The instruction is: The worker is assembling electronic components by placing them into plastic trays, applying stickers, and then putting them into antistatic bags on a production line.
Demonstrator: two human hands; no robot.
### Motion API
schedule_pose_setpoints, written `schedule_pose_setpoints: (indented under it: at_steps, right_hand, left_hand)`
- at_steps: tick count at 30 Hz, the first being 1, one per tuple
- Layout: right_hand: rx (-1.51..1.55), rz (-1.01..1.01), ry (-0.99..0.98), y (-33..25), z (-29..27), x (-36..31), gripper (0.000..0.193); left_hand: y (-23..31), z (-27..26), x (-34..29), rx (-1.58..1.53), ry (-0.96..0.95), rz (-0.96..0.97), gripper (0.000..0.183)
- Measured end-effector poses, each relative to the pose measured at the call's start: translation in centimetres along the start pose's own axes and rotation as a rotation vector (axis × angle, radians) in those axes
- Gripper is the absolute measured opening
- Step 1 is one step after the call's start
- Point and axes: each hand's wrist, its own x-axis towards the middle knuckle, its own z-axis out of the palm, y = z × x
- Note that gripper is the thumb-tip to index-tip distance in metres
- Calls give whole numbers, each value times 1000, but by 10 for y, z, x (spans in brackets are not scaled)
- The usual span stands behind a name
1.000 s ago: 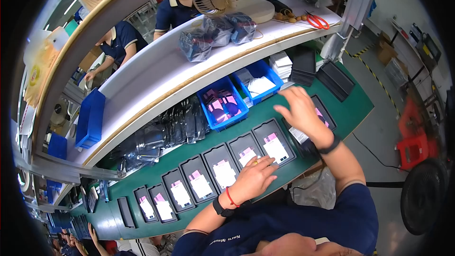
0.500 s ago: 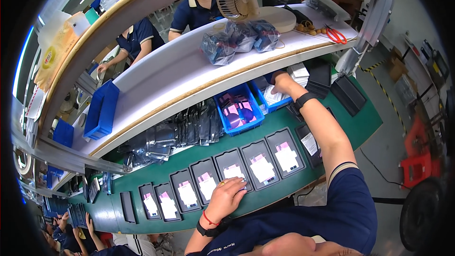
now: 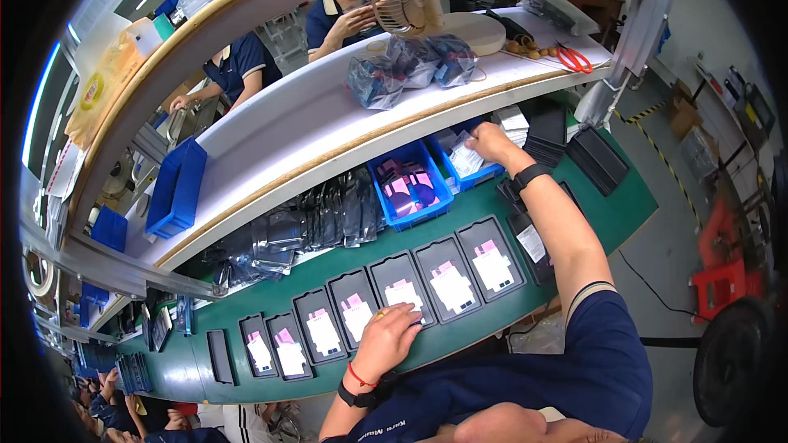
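My right hand (image 3: 492,142) reaches into a blue bin (image 3: 484,177) under the shelf. Its fingers are closed on a white slip (image 3: 465,159) from the white slips inside. Lower down, my left hand (image 3: 388,338) lies flat, fingers extended, over the near part of a black tray (image 3: 379,272). A white cut-out card with pink pieces (image 3: 403,293) lies in that tray, partly hidden by the fingers. Similar black trays with white cards and pink pieces stand in a row on both sides, such as one tray (image 3: 520,282) at the right end.
Another blue bin (image 3: 442,212) holds pink and dark pieces. Black plastic pouches (image 3: 328,212) crowd beneath the shelf. Stacked black trays (image 3: 547,135) and a white stack (image 3: 514,125) stand at right. Bagged parts (image 3: 414,66), a fan (image 3: 402,4) and red scissors (image 3: 574,60) sit above. Co-workers sit beyond.
My right hand has turned and drawn back slightly in the bin, with a white slip now at its fingertips. My left hand stays over the same tray. A co-worker opposite has raised a hand.
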Motion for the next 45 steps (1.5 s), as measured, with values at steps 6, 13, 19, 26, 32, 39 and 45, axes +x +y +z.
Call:
schedule_pose_setpoints:
  at_steps: [6,13,19,26,32,39,45]
  right_hand:
    - [40,-254,229,-1,-6,-18,22]
    - [293,-16,393,25,-53,-76,31]
    - [325,125,531,31,-27,-38,31]
    - [-167,163,559,-6,-16,-34,39]
    - [-261,86,946,26,-60,-89,41]
    - [-244,123,563,146,-40,-193,34]
    - [-384,96,336,139,-30,-217,40]
  left_hand:
    - [3,3,1,-2,-21,29,20]
    - [9,11,6,-52,-42,44,19]
    - [25,25,19,-72,-134,137,19]
    - [26,19,13,-111,-92,114,18]
    - [15,17,8,-118,-111,54,17]
    - [21,18,10,-71,-113,128,18]
    - [9,13,5,-44,-62,137,20]
